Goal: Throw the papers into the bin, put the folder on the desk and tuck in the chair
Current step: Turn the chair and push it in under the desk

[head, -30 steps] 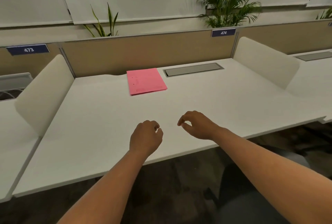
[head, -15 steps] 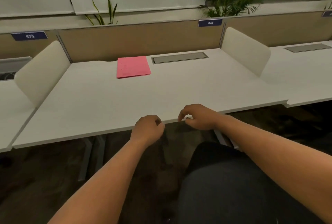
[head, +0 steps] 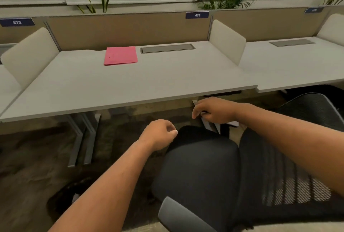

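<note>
The pink folder (head: 120,55) lies flat at the back of the white desk (head: 130,84). A black office chair (head: 201,168) stands pulled out in front of the desk, its mesh back to my right and a grey armrest near me. My left hand (head: 158,134) hovers over the front of the seat, loosely fisted and holding nothing. Held above the seat's far edge, just under the desk front, my right hand (head: 214,110) has curled, parted fingers and nothing in it. A dark bin (head: 61,202) stands on the floor at lower left with a bit of white paper (head: 75,197) showing inside.
Cream dividers (head: 227,40) flank the desk, with a tan partition (head: 130,30) behind and a grey cable hatch (head: 167,48) beside the folder. Grey desk legs (head: 83,138) stand below left. A second mesh chair (head: 314,108) is at the right.
The view has pulled back and tilted down from the desk. The chair and bin have come into sight. Both hands have dropped from over the desktop to below its front edge, above the seat.
</note>
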Available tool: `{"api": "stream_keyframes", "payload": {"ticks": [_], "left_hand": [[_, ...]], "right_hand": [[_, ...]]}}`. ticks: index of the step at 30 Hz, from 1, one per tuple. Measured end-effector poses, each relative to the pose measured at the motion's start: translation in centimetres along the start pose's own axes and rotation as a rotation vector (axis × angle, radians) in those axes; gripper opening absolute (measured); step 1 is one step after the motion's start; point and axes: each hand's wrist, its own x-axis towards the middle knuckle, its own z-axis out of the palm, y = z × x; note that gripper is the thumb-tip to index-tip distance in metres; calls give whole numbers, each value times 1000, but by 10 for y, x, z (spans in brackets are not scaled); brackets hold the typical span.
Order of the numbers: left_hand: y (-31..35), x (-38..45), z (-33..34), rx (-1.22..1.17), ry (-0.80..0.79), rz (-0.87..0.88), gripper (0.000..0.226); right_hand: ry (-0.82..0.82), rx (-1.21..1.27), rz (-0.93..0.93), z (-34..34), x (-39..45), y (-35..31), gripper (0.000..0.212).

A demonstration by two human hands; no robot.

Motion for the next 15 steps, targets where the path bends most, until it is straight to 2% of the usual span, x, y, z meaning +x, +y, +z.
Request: {"api": "stream_keyframes", "payload": {"ticks": [9,15], "left_hand": [[103,-63,78,-44,-50,39,23],[191,-76,114,-53,-80,104,26]], "right_hand": [[-24,-66,38,-6,-133,33,37],[1,-58,72,-13,-205,87,43]]}}
